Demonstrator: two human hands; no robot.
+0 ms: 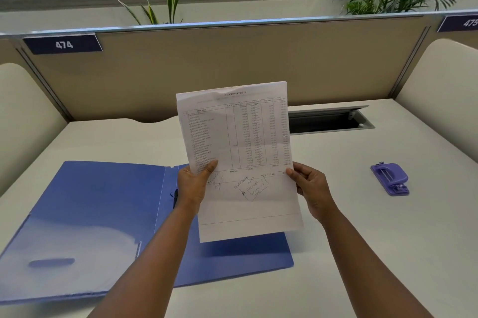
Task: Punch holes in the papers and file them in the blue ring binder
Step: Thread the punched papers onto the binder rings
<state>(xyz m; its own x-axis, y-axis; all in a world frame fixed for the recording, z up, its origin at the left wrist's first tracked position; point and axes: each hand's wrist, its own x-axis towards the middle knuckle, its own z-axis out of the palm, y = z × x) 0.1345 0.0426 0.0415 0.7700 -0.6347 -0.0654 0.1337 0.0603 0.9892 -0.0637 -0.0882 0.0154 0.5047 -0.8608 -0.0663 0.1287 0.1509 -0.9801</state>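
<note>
I hold a stack of printed papers [240, 152] upright above the desk, a table of figures and some handwriting on the front sheet. My left hand [194, 183] pinches the left edge, thumb on the front. My right hand [311, 187] pinches the right edge the same way. Under the papers the blue ring binder [98, 216] lies open and flat on the desk, its ring [173, 196] partly hidden by my left wrist. A purple hole punch [390, 178] sits on the desk to the right, well apart from both hands.
The white desk [362, 240] has an open cable tray slot [328, 119] at the back right. A beige partition [232, 64] labelled 474 closes the far side, and rounded side panels stand left and right. Plants and a window are behind it.
</note>
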